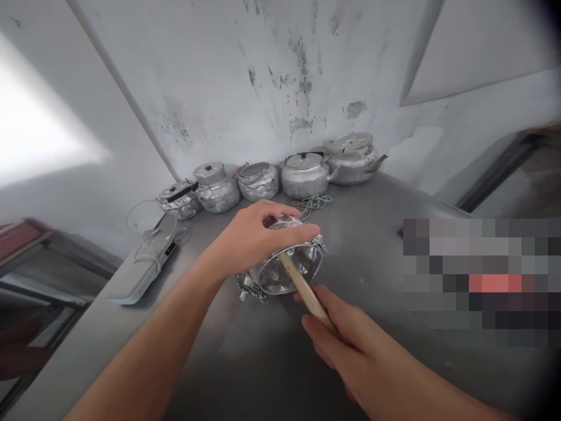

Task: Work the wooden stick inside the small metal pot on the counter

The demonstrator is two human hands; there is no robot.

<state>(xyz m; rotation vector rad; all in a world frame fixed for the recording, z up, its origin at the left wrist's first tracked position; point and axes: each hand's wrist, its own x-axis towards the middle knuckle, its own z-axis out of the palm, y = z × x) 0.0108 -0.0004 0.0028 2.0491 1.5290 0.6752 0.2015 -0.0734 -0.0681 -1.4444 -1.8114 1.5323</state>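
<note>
A small, dented aluminium pot (269,275) lies tilted on the grey table, its round mouth turned toward me. My left hand (254,237) is closed over its upper side, with the thumb stretched along it near the rim. A pale wooden stick (309,298) goes in through the mouth; its far end is hidden inside. Around the lower part of that stick the fingers of my right hand (346,336) are wrapped. Patterned cord (252,289) hangs at the pot's left side, and more cord (313,203) lies on the table just behind.
Several aluminium kettles and pots (304,177) line the wall at the back of the table (368,251). On the left lies a grey flat device (146,272) with a white cable. Dark metal frames stand on both sides. A pixelated patch covers the right.
</note>
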